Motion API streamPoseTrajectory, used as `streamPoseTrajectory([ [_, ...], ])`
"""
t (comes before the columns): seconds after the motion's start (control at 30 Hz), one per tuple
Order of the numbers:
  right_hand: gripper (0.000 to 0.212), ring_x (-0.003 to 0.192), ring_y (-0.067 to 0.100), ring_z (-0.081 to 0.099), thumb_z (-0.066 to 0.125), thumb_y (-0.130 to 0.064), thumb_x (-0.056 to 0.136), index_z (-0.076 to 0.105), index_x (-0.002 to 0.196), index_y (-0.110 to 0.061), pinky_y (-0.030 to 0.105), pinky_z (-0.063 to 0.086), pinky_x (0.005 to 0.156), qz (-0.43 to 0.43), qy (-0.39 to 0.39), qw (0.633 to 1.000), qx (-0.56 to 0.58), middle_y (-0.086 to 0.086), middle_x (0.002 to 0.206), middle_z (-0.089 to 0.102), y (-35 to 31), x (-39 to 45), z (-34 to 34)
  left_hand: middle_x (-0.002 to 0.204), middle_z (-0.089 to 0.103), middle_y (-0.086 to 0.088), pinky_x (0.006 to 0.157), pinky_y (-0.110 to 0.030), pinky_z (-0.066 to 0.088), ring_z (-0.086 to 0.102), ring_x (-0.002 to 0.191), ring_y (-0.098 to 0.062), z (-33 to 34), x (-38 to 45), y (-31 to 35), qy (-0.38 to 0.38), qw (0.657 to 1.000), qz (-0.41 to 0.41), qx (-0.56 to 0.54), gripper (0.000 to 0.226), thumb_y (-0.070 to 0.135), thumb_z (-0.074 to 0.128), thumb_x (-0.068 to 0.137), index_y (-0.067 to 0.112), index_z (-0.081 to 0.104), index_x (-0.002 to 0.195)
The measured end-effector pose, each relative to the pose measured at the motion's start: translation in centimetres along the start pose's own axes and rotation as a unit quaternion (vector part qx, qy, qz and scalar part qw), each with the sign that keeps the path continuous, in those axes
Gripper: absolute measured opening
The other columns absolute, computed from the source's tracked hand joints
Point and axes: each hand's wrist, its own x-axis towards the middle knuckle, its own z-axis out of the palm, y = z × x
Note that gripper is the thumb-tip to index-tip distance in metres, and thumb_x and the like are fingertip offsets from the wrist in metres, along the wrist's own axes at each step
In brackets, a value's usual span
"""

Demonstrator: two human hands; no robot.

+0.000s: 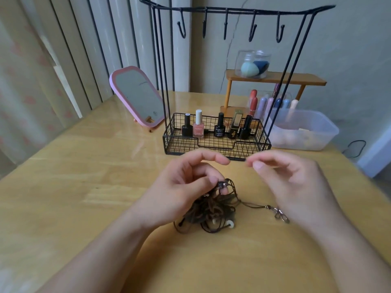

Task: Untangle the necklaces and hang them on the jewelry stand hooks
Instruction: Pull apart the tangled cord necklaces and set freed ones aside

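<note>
Head view: left hand (186, 182) pinching tangled brown cord necklaces (208, 210).

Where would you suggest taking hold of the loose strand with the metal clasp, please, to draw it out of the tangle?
Probably on the clasp end, coming from the right with the right hand. That strand lies stretched away from the cord bundle on the table, free of the left hand, which pinches the bundle's top.

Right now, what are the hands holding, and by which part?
The left hand pinches the tangled necklaces at the top of the bundle. The right hand holds nothing.
</note>
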Motion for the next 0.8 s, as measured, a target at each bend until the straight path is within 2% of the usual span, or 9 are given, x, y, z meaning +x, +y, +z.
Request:
streamPoseTrajectory([
  [0.07,0.021,0.091,0.003,0.069,0.055,-0.028,0.092,0.076,0.092,-0.025,0.016,0.051,0.079,0.002,-0.078,0.986,0.148,-0.01,0.09,0.076,-1.3,-0.6,0.9,0.079,0.067,-0.011,0.076,-0.022,0.048,0.065,0.078,-0.015,0.0,-0.1,0.1,-0.008,1.0,0.005,0.008,0.03,-0.004,0.052,0.09,0.003,0.053,0.12],
  [0.13,0.022,0.093,0.004,0.069,0.054,-0.029,0.089,0.076,0.092,-0.028,0.017,0.051,0.079,-0.011,-0.115,0.982,0.152,-0.012,0.091,0.076,-1.1,-0.8,1.5,0.079,0.067,-0.011,0.073,-0.021,0.048,0.064,0.078,-0.018,0.0,-0.2,0.2,-0.011,1.0,0.005,0.028,0.034,-0.003,0.056,0.089,0.006,0.052,0.122],
  [0.23,0.013,0.087,0.008,0.07,0.066,-0.023,0.089,0.077,0.09,-0.032,0.023,0.055,0.08,-0.004,-0.12,0.982,0.145,-0.011,0.09,0.076,-0.7,-0.8,1.5,0.078,0.067,-0.012,0.065,-0.014,0.045,0.062,0.074,-0.018,-0.1,-0.3,0.3,-0.011,0.998,0.009,0.059,0.035,-0.004,0.057,0.087,0.006,0.051,0.12],
  [0.33,0.027,0.082,0.015,0.069,0.075,-0.012,0.085,0.076,0.091,-0.039,0.036,0.058,0.08,0.011,-0.144,0.981,0.132,-0.007,0.085,0.074,-0.6,-1.0,1.5,0.078,0.067,-0.012,0.065,-0.014,0.045,0.062,0.074,-0.018,-0.1,-0.3,0.4,-0.015,0.997,0.014,0.071,0.036,-0.006,0.058,0.086,0.006,0.051,0.119],
  [0.4,0.032,0.077,0.012,0.068,0.077,-0.01,0.082,0.075,0.089,-0.041,0.029,0.057,0.076,0.014,-0.142,0.981,0.128,-0.008,0.08,0.073,-0.6,-1.0,1.5,0.076,0.066,-0.014,0.063,-0.013,0.045,0.062,0.071,-0.016,-0.2,-0.3,0.5,-0.018,0.998,0.008,0.061,0.035,-0.008,0.057,0.085,0.006,0.052,0.118],
  [0.5,0.029,0.076,0.003,0.068,0.078,-0.004,0.08,0.077,0.078,-0.033,0.013,0.05,0.071,-0.014,-0.091,0.989,0.112,-0.012,0.079,0.074,-0.8,-0.9,1.2,0.074,0.063,-0.015,0.061,-0.019,0.046,0.06,0.067,-0.019,-0.4,-0.3,0.6,-0.015,0.999,-0.002,0.049,0.03,-0.006,0.056,0.086,0.008,0.055,0.112],
  [0.57,0.029,0.083,0.005,0.069,0.078,-0.002,0.079,0.076,0.077,-0.031,0.013,0.05,0.075,-0.062,-0.07,0.992,0.08,-0.014,0.084,0.072,-0.9,-0.9,1.1,0.071,0.06,-0.01,0.06,-0.024,0.048,0.058,0.064,-0.017,-0.4,-0.3,0.5,-0.016,0.999,-0.014,0.049,0.023,-0.002,0.054,0.09,0.008,0.058,0.11],
  [0.67,0.019,0.089,0.011,0.068,0.075,-0.01,0.08,0.073,0.079,-0.029,0.019,0.052,0.079,-0.132,-0.069,0.987,0.057,-0.012,0.089,0.069,-0.8,-0.9,0.8,0.07,0.056,-0.007,0.056,-0.022,0.043,0.055,0.061,-0.014,-0.5,-0.2,0.3,-0.006,0.997,-0.033,0.071,0.02,0.003,0.051,0.091,0.007,0.06,0.108],
  [0.8,0.005,0.092,0.02,0.066,0.067,-0.023,0.082,0.07,0.078,-0.023,0.025,0.049,0.083,-0.175,-0.182,0.963,0.093,-0.006,0.093,0.068,-1.0,-0.8,-1.4,0.072,0.061,-0.006,0.055,-0.02,0.04,0.048,0.06,-0.014,-0.9,-0.1,0.4,0.012,0.998,-0.034,0.055,0.025,0.001,0.054,0.086,0.013,0.063,0.106],
])
